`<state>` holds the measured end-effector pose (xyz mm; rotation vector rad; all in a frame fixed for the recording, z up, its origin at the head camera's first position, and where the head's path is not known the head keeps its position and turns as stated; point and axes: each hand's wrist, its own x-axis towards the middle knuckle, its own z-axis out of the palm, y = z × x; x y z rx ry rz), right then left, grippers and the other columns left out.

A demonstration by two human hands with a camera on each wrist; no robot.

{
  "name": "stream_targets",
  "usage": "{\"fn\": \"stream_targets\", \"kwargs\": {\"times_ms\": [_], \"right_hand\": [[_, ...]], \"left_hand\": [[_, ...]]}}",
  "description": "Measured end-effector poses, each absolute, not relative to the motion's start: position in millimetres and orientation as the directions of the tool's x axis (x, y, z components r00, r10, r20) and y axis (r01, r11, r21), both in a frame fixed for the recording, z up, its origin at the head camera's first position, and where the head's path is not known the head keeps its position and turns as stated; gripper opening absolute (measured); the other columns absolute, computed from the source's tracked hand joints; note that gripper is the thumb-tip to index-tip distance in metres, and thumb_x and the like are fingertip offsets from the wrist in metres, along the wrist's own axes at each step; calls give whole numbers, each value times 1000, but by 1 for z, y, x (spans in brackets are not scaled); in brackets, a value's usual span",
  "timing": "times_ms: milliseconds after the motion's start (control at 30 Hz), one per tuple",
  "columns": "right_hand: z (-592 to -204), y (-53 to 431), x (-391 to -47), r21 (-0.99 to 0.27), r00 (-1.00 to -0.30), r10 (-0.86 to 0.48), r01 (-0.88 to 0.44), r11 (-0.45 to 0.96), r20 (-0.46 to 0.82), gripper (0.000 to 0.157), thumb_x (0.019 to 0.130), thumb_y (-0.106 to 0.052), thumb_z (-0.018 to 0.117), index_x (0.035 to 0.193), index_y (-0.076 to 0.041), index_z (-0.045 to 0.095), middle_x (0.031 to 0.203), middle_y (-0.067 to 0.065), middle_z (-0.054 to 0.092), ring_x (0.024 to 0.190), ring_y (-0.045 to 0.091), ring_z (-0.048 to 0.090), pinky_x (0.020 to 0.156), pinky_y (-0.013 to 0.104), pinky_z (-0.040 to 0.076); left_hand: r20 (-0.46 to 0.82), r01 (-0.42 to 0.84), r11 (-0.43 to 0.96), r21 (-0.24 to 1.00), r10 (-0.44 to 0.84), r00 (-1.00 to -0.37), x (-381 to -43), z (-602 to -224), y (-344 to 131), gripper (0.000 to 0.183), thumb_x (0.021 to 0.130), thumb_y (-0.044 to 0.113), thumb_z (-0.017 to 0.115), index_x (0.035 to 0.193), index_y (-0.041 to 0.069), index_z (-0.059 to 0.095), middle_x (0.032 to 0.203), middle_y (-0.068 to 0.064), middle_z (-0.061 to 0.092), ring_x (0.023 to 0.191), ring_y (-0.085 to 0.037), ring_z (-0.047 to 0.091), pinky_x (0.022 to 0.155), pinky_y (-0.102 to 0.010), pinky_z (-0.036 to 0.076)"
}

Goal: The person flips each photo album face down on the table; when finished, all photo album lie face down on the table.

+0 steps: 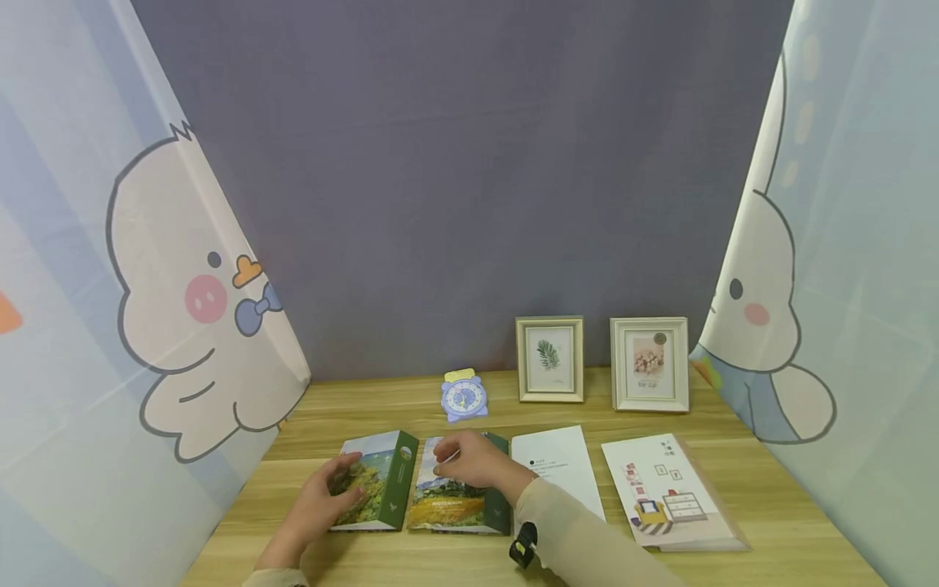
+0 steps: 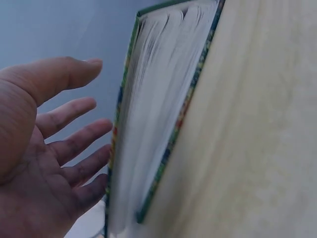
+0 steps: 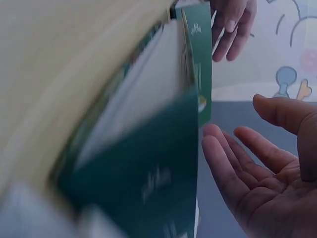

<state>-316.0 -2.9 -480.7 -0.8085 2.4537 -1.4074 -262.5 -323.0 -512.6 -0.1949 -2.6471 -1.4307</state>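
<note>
Over the left edge of a photo album with a landscape cover and green spine, my left hand hovers with its fingers spread. In the left wrist view its loosely straight fingers are beside that album's cover, and the page edges show. My right hand is above a second landscape photo album, partly covering its picture. The right wrist view shows this album's dark green spine beside the relaxed right fingers, with nothing held.
To the right lie a white book, partly behind the right sleeve, and a book with a furniture drawing. Farther back are a purple clock-shaped piece, a frame with a leaf print and a white frame.
</note>
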Motion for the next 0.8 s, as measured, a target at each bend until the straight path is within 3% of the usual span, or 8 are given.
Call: {"fn": "stream_targets", "kwargs": {"times_ms": [233, 500, 633, 800], "right_hand": [[-481, 34, -315, -842, -837, -544, -341, 418, 69, 31, 101, -21, 73, 128, -7, 72, 120, 5, 70, 103, 20, 68, 78, 36, 60], [-471, 94, -315, -780, -850, -511, -405, 478, 129, 55, 100, -36, 74, 146, -10, 58, 143, 13, 60, 127, 35, 60, 99, 56, 54], [-467, 120, -316, -743, -875, -455, -415, 526, 167, 65, 96, -38, 78, 148, -8, 55, 145, 11, 59, 132, 39, 56, 103, 60, 51], [-464, 151, -319, -684, -903, -378, -409, 604, 206, 74, 93, -44, 80, 152, -10, 53, 152, 13, 53, 139, 41, 50, 109, 63, 44]], "left_hand": [[242, 246, 554, 795, 82, -967, -270, -500, -312, 62, 99, 25, 76, 153, 10, 49, 155, -19, 51, 143, -45, 44, 116, -71, 31], [271, 279, 613, 739, 108, -956, -283, -494, -302, 72, 96, 40, 79, 157, 22, 45, 162, -15, 40, 148, -46, 35, 109, -75, 36], [354, 349, 640, 685, 126, -927, -290, -492, -296, 70, 96, 42, 77, 156, 20, 47, 161, -17, 39, 147, -48, 36, 105, -76, 39], [445, 407, 699, 588, 141, -884, -295, -484, -285, 65, 101, 43, 72, 155, 16, 49, 164, -19, 35, 147, -51, 32, 106, -80, 35]]}}
